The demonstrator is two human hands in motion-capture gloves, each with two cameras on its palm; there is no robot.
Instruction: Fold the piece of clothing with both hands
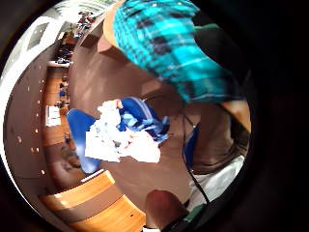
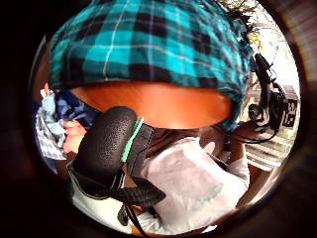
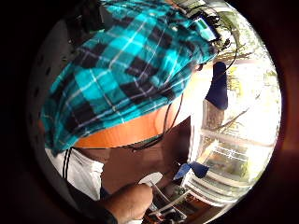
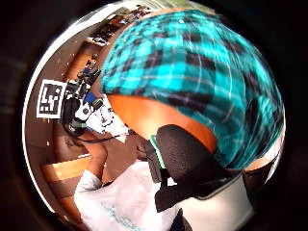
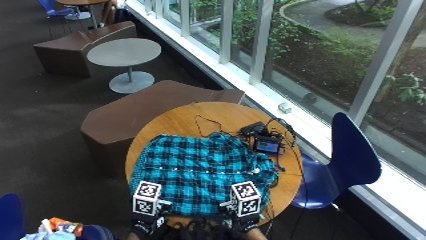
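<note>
A turquoise-and-black plaid shirt (image 5: pixel 200 172) lies spread out, rumpled, over the near half of a round wooden surface (image 5: pixel 180 120). Its near edge hangs at the surface's rim, and its far right corner is bunched into folds.

The setting is a lounge or lobby in a public or office building. Indicators: a long window wall (image 5: pixel 279 45) overlooking a landscaped garden; dark carpet (image 5: pixel 40 110); brown upholstered benches (image 5: pixel 133 112); a small grey side table (image 5: pixel 124 52); blue chairs (image 5: pixel 349 150); and a round wooden tabletop (image 5: pixel 180 120).
</note>
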